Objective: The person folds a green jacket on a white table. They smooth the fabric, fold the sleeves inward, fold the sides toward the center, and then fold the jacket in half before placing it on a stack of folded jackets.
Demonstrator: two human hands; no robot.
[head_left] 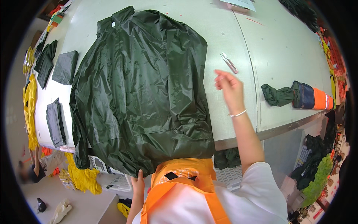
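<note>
A dark green raincoat (138, 82) lies spread on the table, its collar at the far side and its hem hanging over the near edge. My left hand (138, 182) is closed on the hem at the near edge, with the thumb on top and the fingers hidden under the fabric. To the right of the coat, my right hand (231, 89) hovers over the table, its fingers loosely bent and apart, nothing visible in them. Just beyond it lies a pair of thread snips (229, 62), not touched by the hand.
Folded dark garments (65, 68) lie on the table's left side. A rolled green and orange garment (313, 96) rests at the right edge. White plastic crates (228, 176) stand below the near edge. Another person (35, 168) is at the far left, near yellow garments (30, 112).
</note>
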